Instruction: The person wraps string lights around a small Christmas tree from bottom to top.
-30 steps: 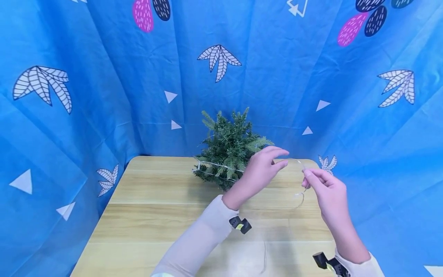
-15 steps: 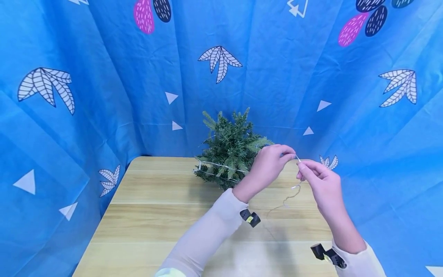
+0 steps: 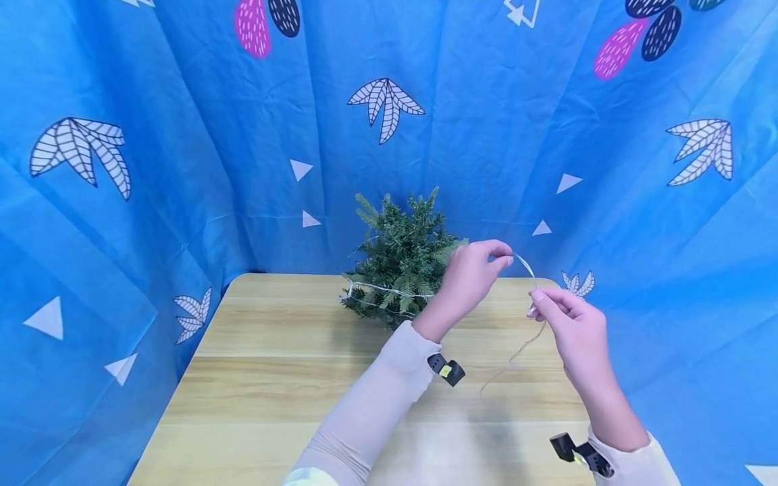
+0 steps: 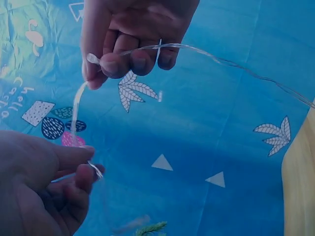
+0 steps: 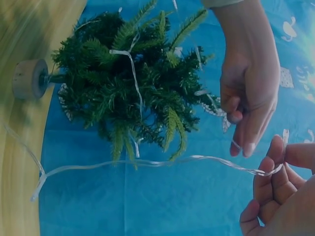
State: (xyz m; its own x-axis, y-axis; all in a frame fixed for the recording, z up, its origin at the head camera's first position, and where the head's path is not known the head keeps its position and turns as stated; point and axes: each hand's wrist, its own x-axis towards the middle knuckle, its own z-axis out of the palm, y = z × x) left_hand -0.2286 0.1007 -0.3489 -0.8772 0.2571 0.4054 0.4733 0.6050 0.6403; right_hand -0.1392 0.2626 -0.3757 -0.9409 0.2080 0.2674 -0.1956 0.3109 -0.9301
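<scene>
A small artificial Christmas tree [image 3: 401, 236] stands at the back of the table, with clear string lights [image 5: 118, 163] looped across its branches. My left hand [image 3: 469, 273], in front of the tree's right side, pinches the light wire between thumb and fingertips. Farther right and a little lower, my right hand [image 3: 580, 337] pinches the same strand. A short stretch of wire arcs between the two hands. In the left wrist view a small clear bulb [image 4: 92, 59] sticks out at the right hand's fingertips. The loose strand hangs from the right hand down toward the table.
The pale wooden table [image 3: 255, 378] extends below both arms. A blue patterned curtain [image 3: 486, 135] surrounds it at the back and sides. The tree's round wooden base [image 5: 30, 78] shows in the right wrist view. Black cameras [image 3: 446, 370] are strapped to both wrists.
My left hand has gone from loosely spread fingers to pinching the wire, and has risen slightly. The hands came together, then drew a little apart; the hanging strand has swung.
</scene>
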